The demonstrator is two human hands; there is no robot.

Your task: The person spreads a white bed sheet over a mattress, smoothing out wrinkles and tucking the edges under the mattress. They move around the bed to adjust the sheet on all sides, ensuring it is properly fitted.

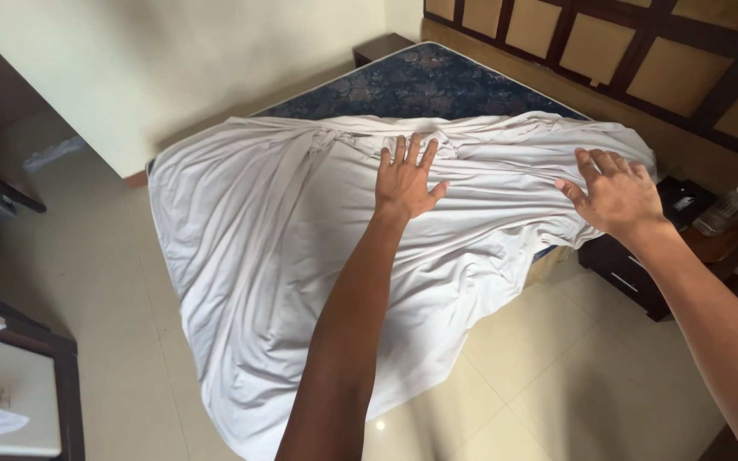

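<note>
Sheet: white sheet (284,256), rumpled across the mattress (420,81), centre frame, draping to the floor.
Left hand: left hand (407,179), fingers spread, flat on the sheet, gripping nothing.
Right hand: right hand (617,196), open, just over the sheet's right edge.
Progress: judged partly spread; the patterned top of the mattress lies bare, and folds are unsmoothed.
</note>
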